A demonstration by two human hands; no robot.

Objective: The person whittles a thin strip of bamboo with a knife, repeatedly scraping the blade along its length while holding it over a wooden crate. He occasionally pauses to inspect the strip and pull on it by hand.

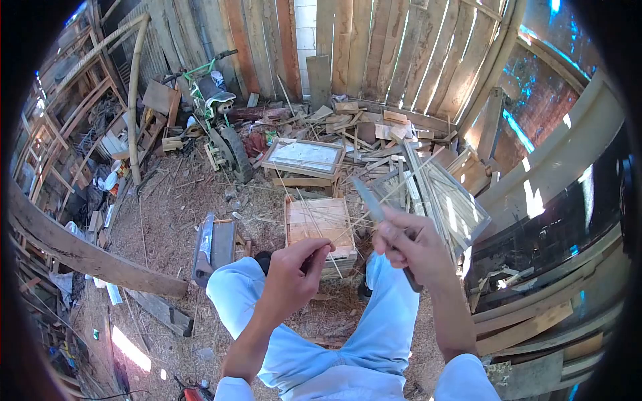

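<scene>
My right hand (412, 246) closed round a knife (368, 200), left hand (294, 269) pinching thin strips (336, 266) at the fingertips, wooden box (299, 219) beyond.

Pale-blue jeans (242, 289); green-and-white motorbike (219, 113)

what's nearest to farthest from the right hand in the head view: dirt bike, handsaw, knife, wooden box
From the right hand:
1. Knife, held in it
2. Wooden box, ahead, center
3. Handsaw, on the left
4. Dirt bike, far back left
</scene>
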